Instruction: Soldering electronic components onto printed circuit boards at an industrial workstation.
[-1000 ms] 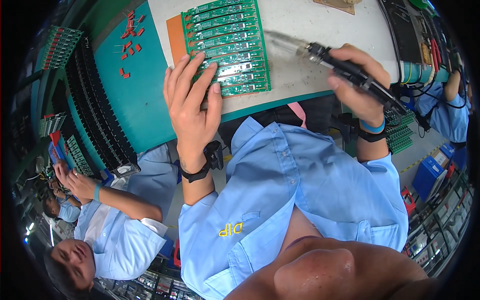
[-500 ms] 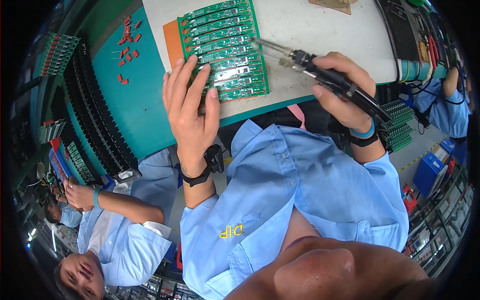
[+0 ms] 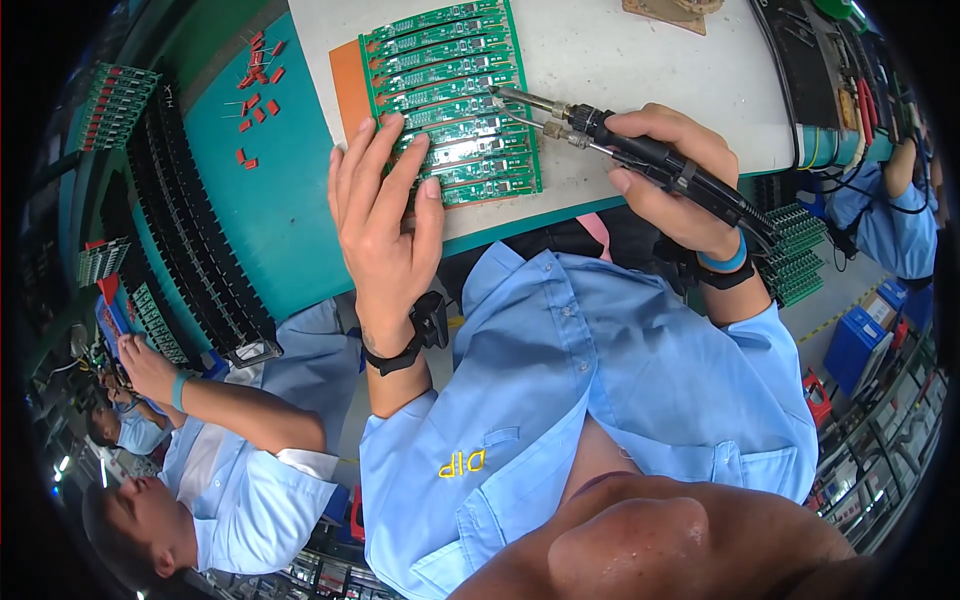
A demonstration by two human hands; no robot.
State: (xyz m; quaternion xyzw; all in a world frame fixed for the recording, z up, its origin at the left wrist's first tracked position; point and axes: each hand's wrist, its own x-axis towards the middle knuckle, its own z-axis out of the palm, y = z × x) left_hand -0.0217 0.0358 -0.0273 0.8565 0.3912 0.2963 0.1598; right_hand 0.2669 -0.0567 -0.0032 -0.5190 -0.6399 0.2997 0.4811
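Note:
A panel of green circuit board strips [image 3: 450, 68] lies on the white work surface, over an orange backing sheet [image 3: 350, 85]. My left hand [image 3: 385, 235] rests on the panel's near left part, fingers spread and pressing down. My right hand [image 3: 714, 150] is closed round the black handle of a soldering iron [image 3: 650, 155]. A thin metal tube, apparently a solder wire feeder, runs alongside the iron. The iron's tip is at the right part of a middle strip; whether it touches cannot be made out.
Red components with wire leads [image 3: 258, 75] lie scattered on the green mat [image 3: 270, 190]. Black slotted rails [image 3: 190, 200] stand to the left. A co-worker [image 3: 240, 480] sits at lower left. More green boards [image 3: 795, 255] are stacked right of my wrist. Cables and tools line the far right.
The soldering iron has moved slightly left, bringing its tip over the strip. My left hand stays on the panel, which has shifted only slightly. The co-worker's head has turned.

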